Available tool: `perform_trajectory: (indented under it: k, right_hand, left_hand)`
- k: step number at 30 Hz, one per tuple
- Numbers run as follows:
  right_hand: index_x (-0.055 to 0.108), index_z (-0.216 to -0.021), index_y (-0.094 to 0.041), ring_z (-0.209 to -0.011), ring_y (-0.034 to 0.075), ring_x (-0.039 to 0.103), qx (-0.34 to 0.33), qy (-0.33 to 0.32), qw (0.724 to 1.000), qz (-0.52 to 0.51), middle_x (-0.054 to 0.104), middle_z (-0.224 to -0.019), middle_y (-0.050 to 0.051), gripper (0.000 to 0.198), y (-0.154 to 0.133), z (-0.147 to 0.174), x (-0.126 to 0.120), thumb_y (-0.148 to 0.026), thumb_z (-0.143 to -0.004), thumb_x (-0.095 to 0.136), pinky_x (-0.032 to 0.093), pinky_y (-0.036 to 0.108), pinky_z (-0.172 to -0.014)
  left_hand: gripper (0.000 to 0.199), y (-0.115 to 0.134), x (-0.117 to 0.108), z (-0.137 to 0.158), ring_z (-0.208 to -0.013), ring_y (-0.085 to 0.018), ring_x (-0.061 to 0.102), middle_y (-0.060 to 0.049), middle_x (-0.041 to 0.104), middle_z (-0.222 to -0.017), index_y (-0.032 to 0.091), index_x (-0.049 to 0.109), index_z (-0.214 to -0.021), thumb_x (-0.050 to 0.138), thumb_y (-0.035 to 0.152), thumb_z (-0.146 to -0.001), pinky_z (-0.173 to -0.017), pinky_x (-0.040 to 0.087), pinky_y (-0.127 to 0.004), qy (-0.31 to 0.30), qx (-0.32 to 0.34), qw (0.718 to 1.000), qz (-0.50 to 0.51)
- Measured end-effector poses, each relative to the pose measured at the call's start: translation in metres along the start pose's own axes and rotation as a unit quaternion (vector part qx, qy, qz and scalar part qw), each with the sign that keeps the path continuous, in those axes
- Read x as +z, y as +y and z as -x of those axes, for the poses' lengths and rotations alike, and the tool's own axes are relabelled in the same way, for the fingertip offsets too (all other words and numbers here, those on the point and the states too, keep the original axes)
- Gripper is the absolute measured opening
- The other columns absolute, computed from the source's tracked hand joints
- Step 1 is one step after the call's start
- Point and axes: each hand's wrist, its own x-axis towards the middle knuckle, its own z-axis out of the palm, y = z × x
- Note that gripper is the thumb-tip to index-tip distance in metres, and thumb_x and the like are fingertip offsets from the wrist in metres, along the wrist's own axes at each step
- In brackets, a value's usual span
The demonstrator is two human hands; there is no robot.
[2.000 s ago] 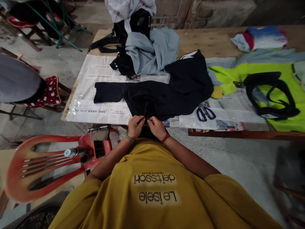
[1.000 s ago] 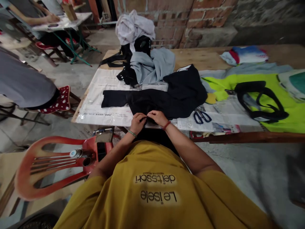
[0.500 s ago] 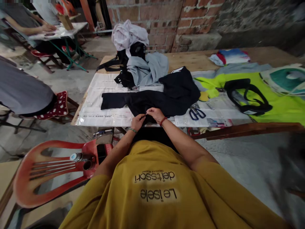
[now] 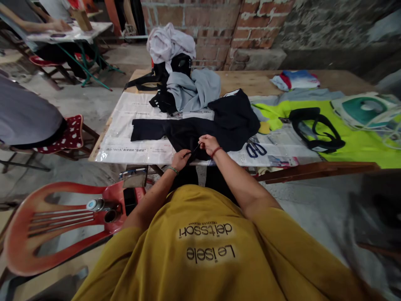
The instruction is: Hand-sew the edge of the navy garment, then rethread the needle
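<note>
A dark navy garment (image 4: 188, 127) lies spread near the table's front edge, with a darker black part bunched at my hands. My left hand (image 4: 181, 159) is closed in a pinch at that bunched edge. To the right and slightly farther up, my right hand (image 4: 209, 145) pinches the end of a thin dark cord (image 4: 196, 148), which stretches slantwise to my left fingertips. Whether it is a drawstring or thread is too small to tell. Dark-handled scissors (image 4: 256, 149) rest right of the garment.
Newspaper under clear plastic covers the table (image 4: 117, 142). Behind the garment is a heap of grey cloth (image 4: 194, 90). An iron (image 4: 365, 109) stands right on bright yellow fabric (image 4: 382, 146). A red chair (image 4: 59, 188) holding cups is left; people sit beyond.
My right hand has moved up and slightly right, away from my left hand, and the thin dark cord now shows stretched between them. The garment stays on the table.
</note>
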Motion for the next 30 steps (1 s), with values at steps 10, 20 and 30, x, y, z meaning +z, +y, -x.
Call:
perform_trajectory:
  k: [10, 20, 30]
  right_hand:
    - [0.042, -0.09, -0.023, -0.068, 0.014, 0.068, -0.028, -0.136, 0.99, -0.039, 0.066, -0.082, -0.001, 0.015, -0.023, 0.013, 0.004, -0.034, -0.089, 0.053, 0.054, 0.025, -0.054]
    - [0.049, -0.089, -0.021, -0.065, 0.01, 0.065, -0.208, 0.03, 0.976, 0.063, 0.062, -0.08, -0.002, 0.014, -0.02, -0.028, -0.022, -0.035, -0.088, 0.049, 0.05, 0.018, -0.05]
    - [0.059, -0.1, -0.02, -0.042, 0.004, 0.051, -0.179, -0.023, 0.983, -0.025, 0.055, -0.065, -0.005, 0.019, -0.018, -0.008, -0.02, -0.031, -0.087, 0.051, 0.041, 0.015, -0.039]
  left_hand:
    - [0.014, -0.001, 0.0, 0.001, -0.086, -0.016, 0.064, -0.004, 0.071, -0.091, 0.018, 0.07, -0.09, 0.059, 0.017, -0.081, -0.084, 0.05, -0.029, -0.005, 0.018, 1.0, 0.018]
    - [0.015, 0.008, -0.006, 0.002, -0.082, -0.015, 0.062, -0.002, 0.069, -0.086, 0.017, 0.069, -0.09, 0.057, 0.022, -0.083, -0.08, 0.049, -0.026, -0.023, -0.037, 0.998, 0.048]
    - [0.018, 0.026, -0.02, 0.004, -0.082, -0.015, 0.062, -0.001, 0.07, -0.087, 0.018, 0.07, -0.09, 0.069, 0.017, -0.072, -0.082, 0.05, -0.028, -0.039, -0.061, 0.997, 0.027]
